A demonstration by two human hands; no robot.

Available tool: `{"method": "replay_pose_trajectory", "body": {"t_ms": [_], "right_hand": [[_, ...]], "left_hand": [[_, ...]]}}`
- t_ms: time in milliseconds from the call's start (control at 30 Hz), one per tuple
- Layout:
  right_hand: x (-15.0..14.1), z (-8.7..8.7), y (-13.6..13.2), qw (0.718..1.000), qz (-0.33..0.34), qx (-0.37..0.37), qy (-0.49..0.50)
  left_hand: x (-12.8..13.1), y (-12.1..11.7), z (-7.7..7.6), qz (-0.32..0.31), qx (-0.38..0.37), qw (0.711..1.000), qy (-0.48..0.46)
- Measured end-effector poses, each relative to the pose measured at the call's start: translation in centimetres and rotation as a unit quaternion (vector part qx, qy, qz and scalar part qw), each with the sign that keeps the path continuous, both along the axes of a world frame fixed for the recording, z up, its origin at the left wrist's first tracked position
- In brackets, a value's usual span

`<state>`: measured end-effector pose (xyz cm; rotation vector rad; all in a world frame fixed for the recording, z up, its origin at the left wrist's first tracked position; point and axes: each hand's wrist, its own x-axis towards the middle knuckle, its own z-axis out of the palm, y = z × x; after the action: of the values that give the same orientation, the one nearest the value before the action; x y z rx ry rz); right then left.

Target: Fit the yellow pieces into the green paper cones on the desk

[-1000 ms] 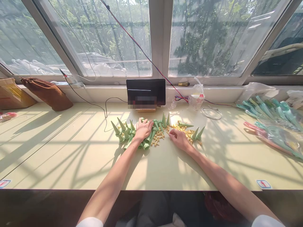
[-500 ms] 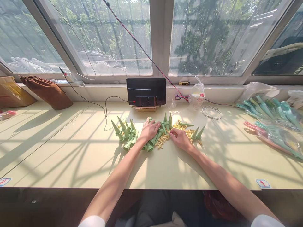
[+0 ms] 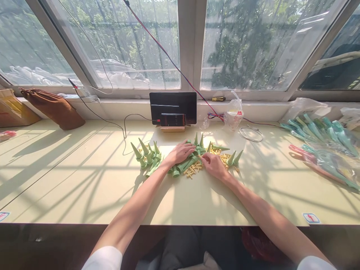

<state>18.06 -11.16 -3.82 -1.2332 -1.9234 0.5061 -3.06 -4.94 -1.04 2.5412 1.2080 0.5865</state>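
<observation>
Two bare hands work over a pale, sunlit surface (image 3: 112, 202) below a window. The left hand (image 3: 179, 153) lies palm down on a heap of green cones (image 3: 184, 165) near the middle, its fingers stretched out toward the right hand; what is beneath the palm is hidden, so I cannot tell whether its grip is closed on a cone. The right hand (image 3: 215, 165) rests just beside small yellow pegs (image 3: 191, 172), its thumb and forefinger drawn close together; whether a peg is pinched between them is too small to tell. Several cones stand point up at the far left of the heap, others rise just beyond the fingers, and two upright cones (image 3: 238, 158) stand to the right of the right hand. A dark tablet (image 3: 173, 100) and a phone (image 3: 177, 120) stand behind. As a judgement, a light, flat left palm suits these loose cones, since pressing could roll them or topple upright ones. The right fingertips do best kept low and narrow, touching one peg without scattering its neighbours.
</observation>
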Motion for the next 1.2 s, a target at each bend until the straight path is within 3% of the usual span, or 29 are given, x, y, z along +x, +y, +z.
{"method": "replay_pose_trajectory", "body": {"t_ms": [133, 267, 467, 600, 733, 900, 1067, 1200], "right_hand": [[0.0, 0.1, -0.1, 1.000, -0.010, -0.003, 0.007], [-0.1, 0.4, -0.4, 0.999, -0.009, -0.014, 0.039], [-0.4, 0.9, -1.1, 0.997, 0.004, -0.031, 0.076], [-0.3, 1.1, -1.2, 0.995, 0.002, -0.023, 0.101], [0.0, 1.0, -1.2, 0.993, -0.002, -0.034, 0.112], [0.0, 0.6, -1.0, 0.991, 0.001, -0.037, 0.126], [0.0, 0.7, -1.0, 0.992, -0.011, -0.013, 0.128], [0.2, 1.0, -1.0, 0.993, -0.034, 0.018, 0.112]], "left_hand": [[0.0, -0.8, 1.4, 0.027, 0.006, 0.999, -0.047], [0.0, -3.6, 2.3, 0.055, 0.022, 0.997, -0.039], [-0.6, -6.8, 0.2, -0.001, 0.056, 0.997, 0.046], [-1.2, -5.8, -1.1, -0.008, 0.088, 0.995, 0.047], [-2.0, -4.4, -1.3, -0.016, 0.107, 0.993, 0.048], [-1.9, -4.1, 0.4, 0.007, 0.101, 0.994, 0.031], [1.3, -4.8, 2.9, 0.058, 0.074, 0.992, 0.084], [3.3, -5.6, 2.9, 0.088, 0.060, 0.983, 0.147]]}}
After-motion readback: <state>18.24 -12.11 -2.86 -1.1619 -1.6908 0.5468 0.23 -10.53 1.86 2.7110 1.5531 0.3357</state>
